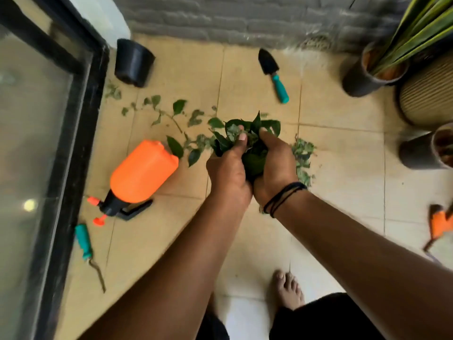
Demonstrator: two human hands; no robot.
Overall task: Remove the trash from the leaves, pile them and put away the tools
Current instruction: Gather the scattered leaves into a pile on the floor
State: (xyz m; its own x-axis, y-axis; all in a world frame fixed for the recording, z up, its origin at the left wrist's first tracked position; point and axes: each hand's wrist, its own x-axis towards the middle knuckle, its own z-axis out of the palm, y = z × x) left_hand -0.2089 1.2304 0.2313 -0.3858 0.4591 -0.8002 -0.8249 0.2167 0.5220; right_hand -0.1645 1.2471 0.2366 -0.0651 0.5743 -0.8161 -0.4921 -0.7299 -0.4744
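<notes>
Beige floor tiles (257,77), grey brick wall (220,18), both hands' fingers (241,138) grasping leaves (255,158)

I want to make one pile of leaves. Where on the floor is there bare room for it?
Bare tiles lie between the trowel and the striped planter, and near the bare foot below the hands. It is crowded from the black pot to the orange sprayer, where loose leaves are scattered. Both hands, left and right, hold a leaf bunch.
</notes>
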